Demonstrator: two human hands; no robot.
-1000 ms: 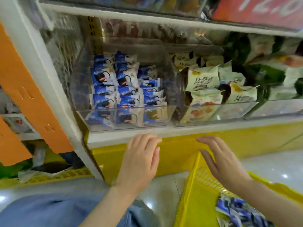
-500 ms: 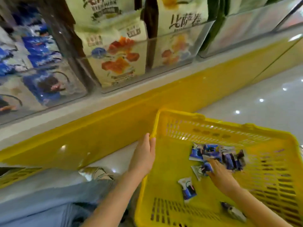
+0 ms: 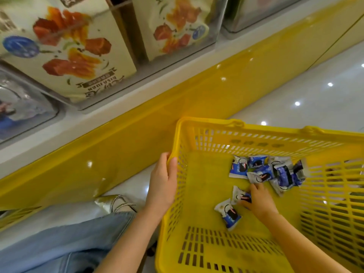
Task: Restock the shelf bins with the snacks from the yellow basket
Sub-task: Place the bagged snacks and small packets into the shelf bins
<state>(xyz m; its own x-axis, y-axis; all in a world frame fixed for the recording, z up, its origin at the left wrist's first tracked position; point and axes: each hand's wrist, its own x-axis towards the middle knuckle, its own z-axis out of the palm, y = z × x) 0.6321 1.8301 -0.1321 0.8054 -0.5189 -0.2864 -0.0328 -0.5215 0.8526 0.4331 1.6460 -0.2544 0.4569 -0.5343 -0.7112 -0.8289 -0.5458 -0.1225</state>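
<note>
Fingers of the right hand are curling round 1 pack on the basket floor, near the pile; the left hand is gripping the rim. Gathering several packs per grab, while bracing the basket, is probably working best.

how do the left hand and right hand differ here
The left hand grips the yellow basket by its rim, from outside; the right hand is down inside it. The left hand holds only plastic, while the right hand's fingers close on a blue-and-white snack packet on the basket floor. Both are bare and at the same basket.
</note>
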